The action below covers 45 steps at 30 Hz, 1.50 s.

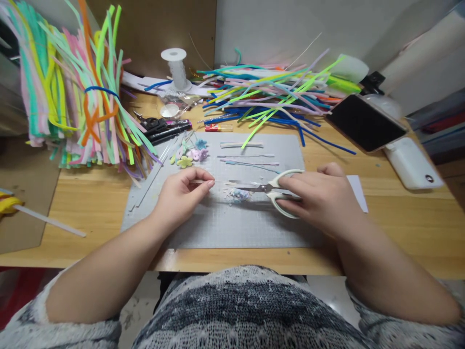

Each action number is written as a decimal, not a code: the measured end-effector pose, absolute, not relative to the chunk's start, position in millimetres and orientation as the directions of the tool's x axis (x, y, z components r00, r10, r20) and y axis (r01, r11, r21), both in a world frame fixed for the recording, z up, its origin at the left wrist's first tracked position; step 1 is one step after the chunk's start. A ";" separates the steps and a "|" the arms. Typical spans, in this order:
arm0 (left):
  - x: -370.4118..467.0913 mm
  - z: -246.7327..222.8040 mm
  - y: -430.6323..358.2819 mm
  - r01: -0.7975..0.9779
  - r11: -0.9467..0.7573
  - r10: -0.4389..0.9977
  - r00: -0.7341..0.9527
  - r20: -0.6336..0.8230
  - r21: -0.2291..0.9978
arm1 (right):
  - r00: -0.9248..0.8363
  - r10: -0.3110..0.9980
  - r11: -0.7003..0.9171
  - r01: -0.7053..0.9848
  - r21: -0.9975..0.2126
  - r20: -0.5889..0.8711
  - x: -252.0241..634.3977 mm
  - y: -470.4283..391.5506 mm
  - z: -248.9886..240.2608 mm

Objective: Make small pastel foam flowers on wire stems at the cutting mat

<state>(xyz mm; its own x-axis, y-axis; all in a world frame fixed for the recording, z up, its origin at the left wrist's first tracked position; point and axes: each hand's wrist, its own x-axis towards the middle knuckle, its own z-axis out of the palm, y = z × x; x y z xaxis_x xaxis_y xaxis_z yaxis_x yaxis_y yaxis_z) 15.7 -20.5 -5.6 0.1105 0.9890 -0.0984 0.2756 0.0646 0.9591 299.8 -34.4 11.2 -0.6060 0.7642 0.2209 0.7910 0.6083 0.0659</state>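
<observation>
My right hand (pixel 317 194) grips a pair of white-handled scissors (pixel 271 188), fingers through the loops, with the blades parted and pointing left. Between thumb and forefinger, my left hand (pixel 189 189) pinches a thin pale strand, mostly hidden by the fingers. Below the blades lies a small heap of pale fuzzy clippings (pixel 239 195) on the grey cutting mat (pixel 232 228). Beyond the hands, several thin pipe cleaners (pixel 250 163) lie side by side. Small pastel flowers (pixel 185 161) in green, yellow, blue and pink are gathered behind my left hand.
A large bundle of coloured pipe cleaners (pixel 80 97) stands at left; a loose pile (pixel 269 92) lies at the back. A white spool (pixel 178 72), black pliers (pixel 152 125) and a red-yellow tube (pixel 218 128) sit behind the mat. At right are a phone (pixel 365 123) and white power bank (pixel 414 162).
</observation>
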 end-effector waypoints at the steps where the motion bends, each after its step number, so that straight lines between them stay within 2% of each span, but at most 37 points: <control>1: 15.4 -6.0 -20.8 0.271 0.071 0.989 0.108 -0.103 0.960 | -0.599 0.767 0.603 0.796 0.062 0.232 299.6 -34.3 11.2; 6: 13.4 -6.6 -21.6 0.242 0.035 0.997 0.054 -0.049 0.970 | -0.560 0.781 0.583 0.813 0.000 0.277 299.0 -34.5 14.7; 13: 13.7 -5.3 -22.4 0.220 0.032 0.997 0.064 -0.047 0.975 | -0.521 0.794 0.543 0.839 0.018 0.312 298.8 -33.5 12.6; 20: 15.7 -2.5 -20.0 0.076 0.200 0.967 0.146 -0.209 0.977 | -0.560 0.765 0.569 0.819 0.074 0.318 298.8 -32.8 9.1; 29: 12.0 -6.8 -14.4 -0.105 0.489 0.850 0.280 -0.446 0.866 | -0.566 0.756 0.566 0.818 0.106 0.329 297.1 -32.4 5.4; 37: 12.5 -5.1 -12.6 -0.175 0.555 0.813 0.319 -0.487 0.813 | -0.569 0.729 0.570 0.812 0.123 0.380 295.7 -33.0 4.8; 45: 11.8 -5.2 -13.5 -0.141 0.569 0.798 0.333 -0.502 0.810 | -0.554 0.746 0.552 0.825 0.122 0.369 295.9 -32.8 2.8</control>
<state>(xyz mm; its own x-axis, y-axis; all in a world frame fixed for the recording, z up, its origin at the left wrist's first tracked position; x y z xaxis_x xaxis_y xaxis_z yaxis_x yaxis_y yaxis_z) 11.8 -13.5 -5.2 0.3326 0.7981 -0.5025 -0.1408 0.5689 0.8103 295.9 -32.8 2.8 -0.5539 0.7464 0.3689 0.8250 0.5518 0.1222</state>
